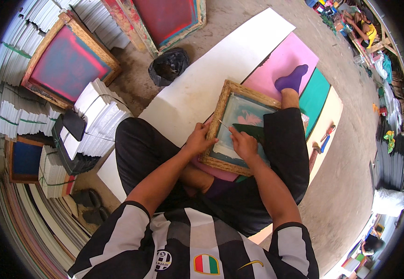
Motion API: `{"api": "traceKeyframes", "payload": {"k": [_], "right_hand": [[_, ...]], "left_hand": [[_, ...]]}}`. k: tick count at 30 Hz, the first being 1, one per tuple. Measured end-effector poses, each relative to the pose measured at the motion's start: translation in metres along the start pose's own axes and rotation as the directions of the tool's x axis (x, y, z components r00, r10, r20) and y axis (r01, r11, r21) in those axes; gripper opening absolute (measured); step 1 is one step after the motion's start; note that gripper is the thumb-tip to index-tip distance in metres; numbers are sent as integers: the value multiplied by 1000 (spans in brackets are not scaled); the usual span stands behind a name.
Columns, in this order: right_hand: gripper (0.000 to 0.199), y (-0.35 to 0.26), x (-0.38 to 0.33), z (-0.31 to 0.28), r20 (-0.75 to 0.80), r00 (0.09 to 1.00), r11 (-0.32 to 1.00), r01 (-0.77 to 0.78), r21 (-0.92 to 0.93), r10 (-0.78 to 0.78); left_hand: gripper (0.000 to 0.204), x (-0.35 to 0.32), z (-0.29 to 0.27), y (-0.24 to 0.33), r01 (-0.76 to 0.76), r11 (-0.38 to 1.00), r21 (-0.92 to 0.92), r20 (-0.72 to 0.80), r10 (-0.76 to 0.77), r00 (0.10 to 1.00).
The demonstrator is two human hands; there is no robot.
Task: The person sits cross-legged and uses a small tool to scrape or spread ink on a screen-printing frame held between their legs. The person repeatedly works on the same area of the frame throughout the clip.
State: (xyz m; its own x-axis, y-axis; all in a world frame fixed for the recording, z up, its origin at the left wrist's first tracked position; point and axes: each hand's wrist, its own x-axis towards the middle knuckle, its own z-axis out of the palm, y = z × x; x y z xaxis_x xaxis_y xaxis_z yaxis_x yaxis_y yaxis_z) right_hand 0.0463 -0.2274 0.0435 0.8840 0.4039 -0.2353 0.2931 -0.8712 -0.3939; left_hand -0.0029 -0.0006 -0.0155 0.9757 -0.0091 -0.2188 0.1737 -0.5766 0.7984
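Wood-framed printing screen (247,116): centre of view | Left hand (199,140): grasping left rail (217,115) | Right hand (245,145): grasping slim tool (224,124) — brace rail firmly; keep tool pressure light, even.

Left hand (200,141) has decent room forward over the white board (206,72), just mind the black plastic bag (163,77) by its far-left edge. Right hand (245,145) is tighter tbh: bent right leg (286,149) walls off that side, purple-socked foot (292,80) sits ahead to the right
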Motion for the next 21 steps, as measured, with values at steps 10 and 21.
{"api": "traceKeyframes", "payload": {"k": [10,21], "right_hand": [[32,36,20,19,20,1000,804,7,594,-24],[32,18,14,-4,-43,994,973,109,205,-103]], "left_hand": [[84,2,0,2,-1,1000,8,27,0,1000],[85,1,-3,2,33,999,-23,48,-32,998]]}}
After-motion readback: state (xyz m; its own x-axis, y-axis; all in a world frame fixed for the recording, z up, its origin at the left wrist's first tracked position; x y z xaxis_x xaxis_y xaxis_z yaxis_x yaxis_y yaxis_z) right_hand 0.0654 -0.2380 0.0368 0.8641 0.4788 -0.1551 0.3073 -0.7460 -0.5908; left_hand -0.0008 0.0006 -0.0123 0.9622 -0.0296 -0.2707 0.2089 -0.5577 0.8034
